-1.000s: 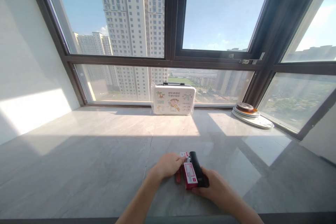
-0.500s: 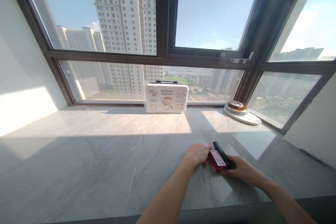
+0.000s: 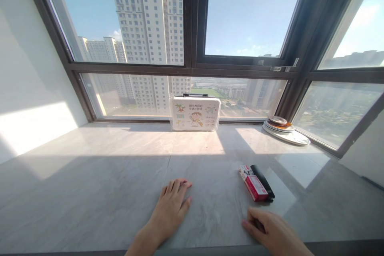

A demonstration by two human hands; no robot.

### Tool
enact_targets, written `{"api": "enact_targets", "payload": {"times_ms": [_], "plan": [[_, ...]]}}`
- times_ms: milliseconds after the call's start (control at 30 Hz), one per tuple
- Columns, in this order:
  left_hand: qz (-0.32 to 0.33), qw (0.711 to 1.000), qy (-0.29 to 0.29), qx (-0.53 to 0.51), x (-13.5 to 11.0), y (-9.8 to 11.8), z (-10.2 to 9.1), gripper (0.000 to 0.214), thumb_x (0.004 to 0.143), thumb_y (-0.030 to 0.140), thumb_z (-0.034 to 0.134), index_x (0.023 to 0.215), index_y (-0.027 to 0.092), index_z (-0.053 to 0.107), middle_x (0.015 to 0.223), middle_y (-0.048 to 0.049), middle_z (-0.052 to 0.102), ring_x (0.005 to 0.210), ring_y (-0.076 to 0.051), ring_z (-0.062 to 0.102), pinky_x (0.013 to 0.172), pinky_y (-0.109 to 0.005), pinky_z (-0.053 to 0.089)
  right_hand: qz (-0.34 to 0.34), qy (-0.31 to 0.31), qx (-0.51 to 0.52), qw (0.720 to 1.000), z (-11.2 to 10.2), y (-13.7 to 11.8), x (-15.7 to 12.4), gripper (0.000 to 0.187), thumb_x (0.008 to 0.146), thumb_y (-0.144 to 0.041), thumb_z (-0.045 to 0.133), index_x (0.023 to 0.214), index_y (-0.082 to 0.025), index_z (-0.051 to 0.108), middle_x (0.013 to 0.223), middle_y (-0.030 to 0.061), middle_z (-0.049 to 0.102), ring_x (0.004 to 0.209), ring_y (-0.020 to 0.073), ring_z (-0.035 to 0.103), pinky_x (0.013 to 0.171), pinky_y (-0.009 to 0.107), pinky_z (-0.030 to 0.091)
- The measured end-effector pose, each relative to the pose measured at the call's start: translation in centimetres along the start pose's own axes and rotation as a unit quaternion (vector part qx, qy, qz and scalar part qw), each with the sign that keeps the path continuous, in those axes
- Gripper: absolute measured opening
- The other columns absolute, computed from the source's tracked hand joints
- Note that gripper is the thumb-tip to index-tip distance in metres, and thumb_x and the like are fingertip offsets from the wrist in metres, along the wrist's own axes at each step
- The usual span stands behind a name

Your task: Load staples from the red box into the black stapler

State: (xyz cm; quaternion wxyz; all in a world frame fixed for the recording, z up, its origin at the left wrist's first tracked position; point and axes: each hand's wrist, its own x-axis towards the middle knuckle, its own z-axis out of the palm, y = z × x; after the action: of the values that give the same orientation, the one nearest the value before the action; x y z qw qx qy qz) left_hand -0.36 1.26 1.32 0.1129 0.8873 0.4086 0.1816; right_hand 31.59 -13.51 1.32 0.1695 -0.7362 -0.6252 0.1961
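Note:
My left hand (image 3: 171, 207) lies palm down on the grey marbled sill, fingers spread and nothing in it. To the right, my right hand (image 3: 268, 227) rests near the front edge with its fingers curled in and no object visible in them. Just beyond the right hand lies a small red and white box (image 3: 254, 184), slanting away from me. Along its right side is a long black object (image 3: 263, 182) with a flat base end; its kind is not clear. Neither hand touches the box or the black object.
A white carry case (image 3: 196, 114) with cartoon prints and a black handle stands upright against the window, wrapped in clear plastic. Stacked plates (image 3: 285, 133) sit in the back right corner. Dark window frames (image 3: 180, 71) border the marbled sill (image 3: 99, 192).
Both hands have let go of the red box and the black object, which stay lying on the sill. My left hand has moved left, my right hand back toward me. The view shifts slightly.

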Motion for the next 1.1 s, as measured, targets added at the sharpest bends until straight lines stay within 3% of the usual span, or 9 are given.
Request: {"api": "enact_targets", "payload": {"times_ms": [67,133,200,267,333,433,1100], "plan": [[0.003,0.999,0.006,0.041,-1.2,-0.1,0.5,0.046,0.103,0.045,0.034,0.148,0.036,0.042,0.154,-0.0014,0.044,0.141,-0.025,0.038,0.118,-0.047,0.027,-0.042,0.004,-0.012,0.999,1.8,-4.7,1.5,0.031,0.092,-0.05,0.054,0.08,-0.023,0.064,0.077,0.0023,0.068,0.073,0.0205,0.06,0.066,0.03,0.038],[0.007,0.998,0.003,0.063,-1.7,0.0,0.9,0.05,0.105,0.047,0.03,0.153,0.037,0.034,0.159,0.001,0.038,0.147,-0.024,0.031,0.122,-0.048,0.021,-0.092,0.036,-0.021,0.995,3.5,-8.4,3.1,0.028,0.094,-0.046,0.052,0.1,-0.025,0.069,0.105,0.0051,0.07,0.1,0.0235,0.062,0.086,0.032,0.043],[0.005,0.997,0.0,0.073,-1.8,0.1,1.1,0.051,0.105,0.048,0.027,0.155,0.036,0.031,0.162,0.0018,0.034,0.149,-0.023,0.027,0.123,-0.049,0.019,-0.084,0.099,-0.066,0.989,5.3,-10.9,4.5,0.046,0.097,-0.049,0.046,0.136,-0.028,0.059,0.145,0.0078,0.053,0.135,0.0306,0.043,0.112,0.045,0.028],[-0.001,0.997,0.0,0.077,-1.8,0.1,1.2,0.053,0.106,0.048,0.025,0.157,0.035,0.028,0.163,0.0014,0.031,0.15,-0.024,0.026,0.124,-0.051,0.019,-0.06,0.113,-0.097,0.987,6.9,-12.0,5.5,0.058,0.099,-0.053,0.038,0.153,-0.029,0.042,0.162,0.0054,0.032,0.15,0.0331,0.02,0.12,0.054,0.012],[-0.007,0.997,0.0,0.075,-1.8,0.1,1.3,0.055,0.105,0.049,0.024,0.158,0.034,0.026,0.164,0.0011,0.029,0.151,-0.025,0.025,0.124,-0.052,0.018,-0.042,0.105,-0.109,0.988,7.9,-12.2,6.0,0.061,0.101,-0.054,0.032,0.157,-0.03,0.032,0.166,0.0021,0.021,0.153,0.0315,0.009,0.121,0.056,0.006],[-0.007,0.997,-0.003,0.073,-1.9,0.0,1.3,0.055,0.105,0.05,0.024,0.158,0.034,0.026,0.164,0.0014,0.028,0.151,-0.025,0.024,0.124,-0.053,0.018,-0.035,0.095,-0.112,0.989,8.4,-11.9,6.1,0.062,0.101,-0.055,0.03,0.158,-0.032,0.029,0.166,-0.0011,0.016,0.154,0.0289,0.007,0.122,0.055,0.007],[-0.006,0.998,0.0,0.07,-1.9,-0.3,1.2,0.055,0.105,0.05,0.025,0.158,0.036,0.026,0.164,0.0028,0.028,0.152,-0.025,0.024,0.124,-0.054,0.02,-0.039,0.094,-0.119,0.988,8.0,-12.1,5.6,0.06,0.102,-0.055,0.03,0.158,-0.033,0.03,0.165,-0.0018,0.016,0.154,0.0286,0.009,0.122,0.055,0.011]]}}
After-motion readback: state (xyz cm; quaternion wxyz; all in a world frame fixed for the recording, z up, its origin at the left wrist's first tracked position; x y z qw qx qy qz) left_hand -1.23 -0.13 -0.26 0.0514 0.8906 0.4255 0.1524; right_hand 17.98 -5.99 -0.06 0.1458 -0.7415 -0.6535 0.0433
